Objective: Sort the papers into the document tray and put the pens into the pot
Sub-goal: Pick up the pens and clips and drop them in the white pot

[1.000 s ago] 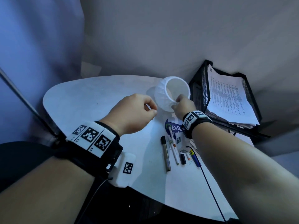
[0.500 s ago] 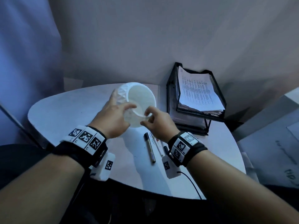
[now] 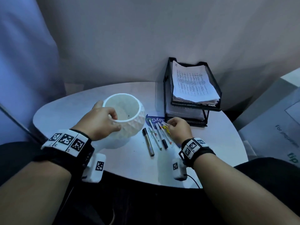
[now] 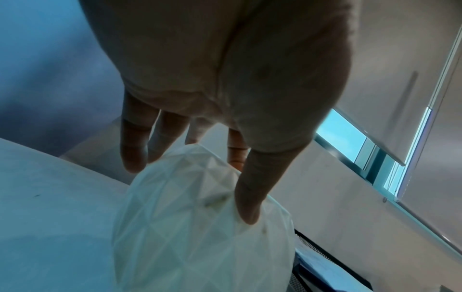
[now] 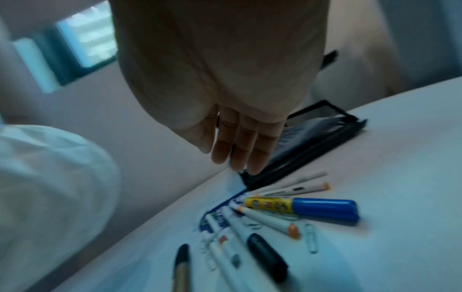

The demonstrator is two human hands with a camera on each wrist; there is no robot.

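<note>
The person's left hand [image 3: 99, 123] grips the white faceted pot [image 3: 129, 125] at its near rim, forefinger hooked inside, thumb pressed on the outer wall. The pot stands on the round table [image 3: 65, 111], left of the pens [image 3: 156, 137]. The pens lie fanned on the table just right of the pot, over a blue card [image 3: 155, 119]. The right hand [image 3: 179, 131] hovers over the pens' far ends, fingers nearly straight and together, holding nothing. Beyond the pens stands the black mesh document tray [image 3: 167, 88], with papers [image 3: 191, 83] in its top tier.
</note>
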